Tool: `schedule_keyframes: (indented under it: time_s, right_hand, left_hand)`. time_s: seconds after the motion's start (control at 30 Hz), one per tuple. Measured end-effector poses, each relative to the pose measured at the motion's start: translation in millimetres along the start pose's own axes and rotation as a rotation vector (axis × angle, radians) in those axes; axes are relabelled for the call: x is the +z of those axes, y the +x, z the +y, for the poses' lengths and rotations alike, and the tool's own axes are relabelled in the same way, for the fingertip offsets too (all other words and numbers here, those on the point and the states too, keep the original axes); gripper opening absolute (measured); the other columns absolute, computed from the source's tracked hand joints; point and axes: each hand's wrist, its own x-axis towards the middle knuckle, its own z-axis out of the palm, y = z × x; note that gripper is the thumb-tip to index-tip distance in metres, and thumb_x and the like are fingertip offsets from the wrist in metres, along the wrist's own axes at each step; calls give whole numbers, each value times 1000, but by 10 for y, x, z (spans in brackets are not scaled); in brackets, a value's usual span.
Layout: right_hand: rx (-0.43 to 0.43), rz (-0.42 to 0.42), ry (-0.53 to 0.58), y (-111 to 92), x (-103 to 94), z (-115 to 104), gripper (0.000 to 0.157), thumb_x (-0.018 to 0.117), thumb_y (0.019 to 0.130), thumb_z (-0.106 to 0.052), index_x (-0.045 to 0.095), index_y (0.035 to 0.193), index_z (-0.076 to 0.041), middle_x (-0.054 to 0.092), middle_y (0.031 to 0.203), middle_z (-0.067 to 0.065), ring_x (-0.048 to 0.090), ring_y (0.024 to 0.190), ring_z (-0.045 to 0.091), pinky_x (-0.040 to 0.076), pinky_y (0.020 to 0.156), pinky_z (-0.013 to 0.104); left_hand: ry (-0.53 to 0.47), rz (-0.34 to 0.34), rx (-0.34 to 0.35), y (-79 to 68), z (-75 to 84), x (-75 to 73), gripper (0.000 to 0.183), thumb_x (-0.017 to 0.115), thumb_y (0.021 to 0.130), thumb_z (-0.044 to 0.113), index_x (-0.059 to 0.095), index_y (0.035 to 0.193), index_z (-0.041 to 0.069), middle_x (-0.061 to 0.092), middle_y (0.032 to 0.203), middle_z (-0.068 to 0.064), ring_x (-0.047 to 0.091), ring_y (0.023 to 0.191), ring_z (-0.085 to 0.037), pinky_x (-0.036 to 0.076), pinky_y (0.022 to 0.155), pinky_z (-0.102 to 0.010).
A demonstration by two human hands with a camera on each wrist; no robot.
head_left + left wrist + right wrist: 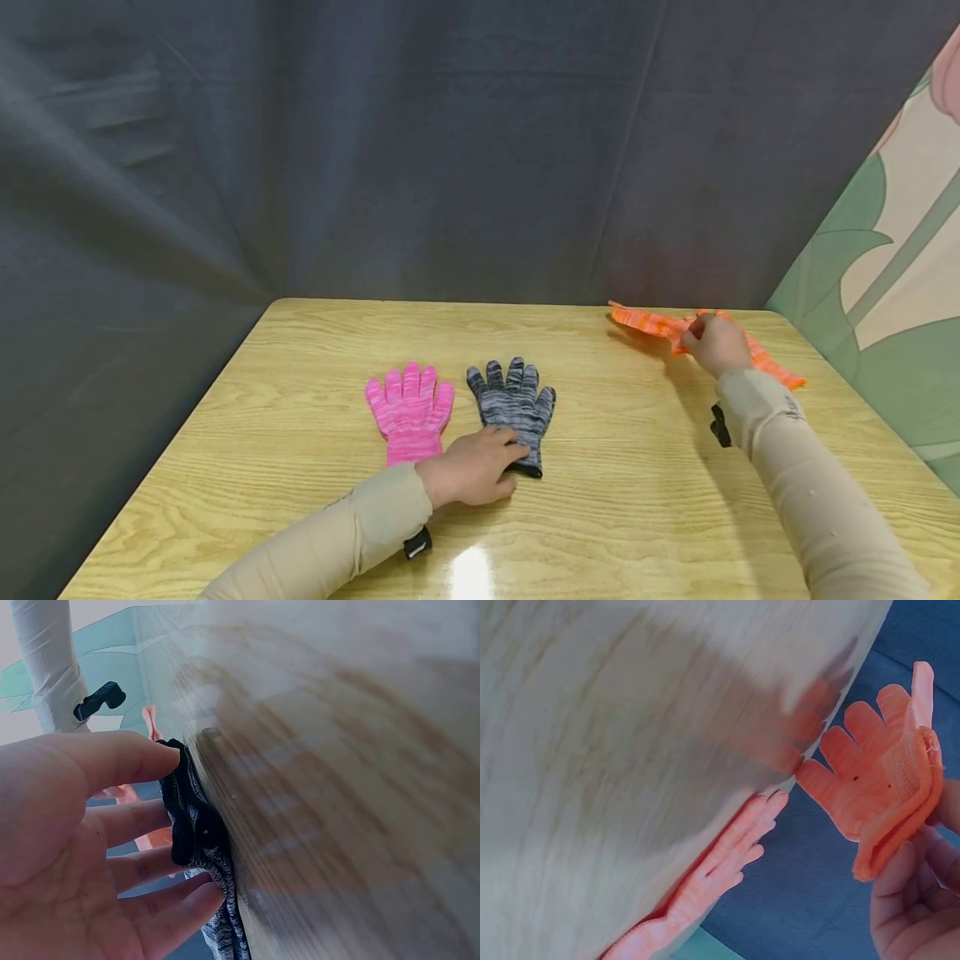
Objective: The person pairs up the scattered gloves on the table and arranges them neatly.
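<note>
My right hand point(722, 346) pinches the cuff of an orange knit glove point(866, 769) between thumb and fingers at the back right of the table. That glove is lifted, its fingers pointing left in the head view. A second orange glove point(716, 874) lies on the table beside it, partly behind my right hand in the head view. At the middle, my left hand point(474, 467) touches the black-edged cuff of a grey-and-black knit glove point(513, 404). In the left wrist view, its thumb and loosely bent fingers point(131, 825) are spread along that cuff.
A pink knit glove point(409, 408) lies flat left of the grey one, fingers pointing away from me. Dark cloth point(465, 150) hangs behind the wooden table point(300, 350) and along its left. A wall with painted leaves point(900, 358) stands at the right.
</note>
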Motion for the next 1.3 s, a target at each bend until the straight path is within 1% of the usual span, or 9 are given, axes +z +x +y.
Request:
schedule_keyframes:
  time_s: [0.13,0.37,0.57,0.8,1.1,1.3]
  right_hand:
    - [12,8,17,-11,-36,-45,18,49,85,-13,58,79,2,58,64,12,46,55,21,34,49,26]
    - [26,27,40,-57,-55,-125,18,50,85,-12,58,81,3,60,68,15,47,56,22,35,49,26]
    - [11,58,50,-86,-63,-174,17,49,86,-12,54,80,3,55,67,14,46,57,23,34,50,27]
    - [15,74,85,-132,-86,-182,18,49,87,-11,54,89,6,57,75,20,50,60,25,37,51,26]
    - [11,111,95,-171,-134,-240,16,49,84,-10,51,88,6,56,72,18,49,57,22,37,51,26]
    - [8,113,107,-196,-174,-303,17,49,86,-11,50,91,6,57,72,19,50,55,21,38,50,26]
  left_hand:
    - [-3,1,1,-4,-3,-6,47,53,93,30,47,138,20,46,141,-2,45,127,-19,43,102,-31]
    - [-10,-5,4,-3,-9,6,47,52,93,30,46,138,20,45,141,-3,45,127,-19,42,103,-31]
    - [-15,-9,-3,0,-25,27,48,52,93,31,45,139,21,45,141,-3,44,129,-20,42,104,-32]
    - [-9,5,22,-7,-17,1,47,52,93,29,46,138,19,46,139,-4,46,126,-21,43,103,-31]
    - [-9,4,23,-10,-16,-10,47,53,92,29,47,138,19,46,139,-4,46,126,-22,43,103,-32]
    - [-9,6,22,-8,-22,-7,47,53,92,29,47,138,19,46,139,-4,45,127,-23,42,104,-32]
